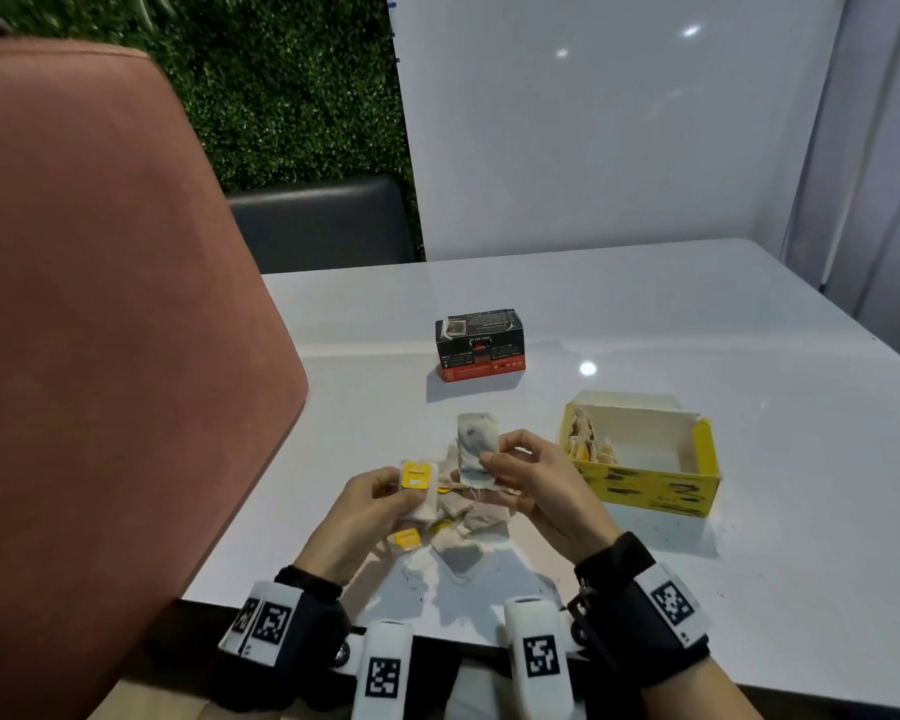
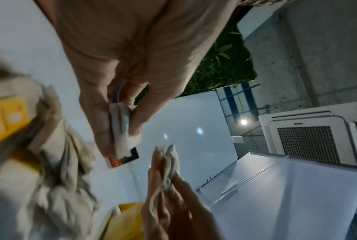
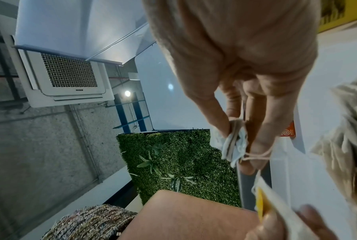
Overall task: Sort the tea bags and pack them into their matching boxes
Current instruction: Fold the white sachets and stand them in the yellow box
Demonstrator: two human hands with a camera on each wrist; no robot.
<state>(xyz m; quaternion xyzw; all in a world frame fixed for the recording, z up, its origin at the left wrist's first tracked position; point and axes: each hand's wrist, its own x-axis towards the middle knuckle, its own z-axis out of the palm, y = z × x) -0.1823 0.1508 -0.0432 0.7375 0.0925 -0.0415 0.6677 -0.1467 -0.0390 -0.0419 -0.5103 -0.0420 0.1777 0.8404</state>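
Two tea bags are up off the bench at once. On the left, the left hand [image 1: 370, 504] has its grip closed round a yellow-tagged bag [image 1: 418, 483], thumb on the tag, held just above the loose pile [image 1: 458, 522] near the front edge. Next across, the right hand [image 1: 528, 478] pinches a grey bag [image 1: 476, 449] by its lower edge between thumb and fingertips; it stands upright, long axis running away from the person, top end toward the black box [image 1: 480, 345] further back. Far right sits the open yellow box [image 1: 645, 485], a few bags stacked on edge at its left end.

This looks like the sorting step, each hand holding one kind. Next, I'd say, the grey bag goes to the black box, which looks closed from here, and the yellow-tagged one crosses over to the yellow box.
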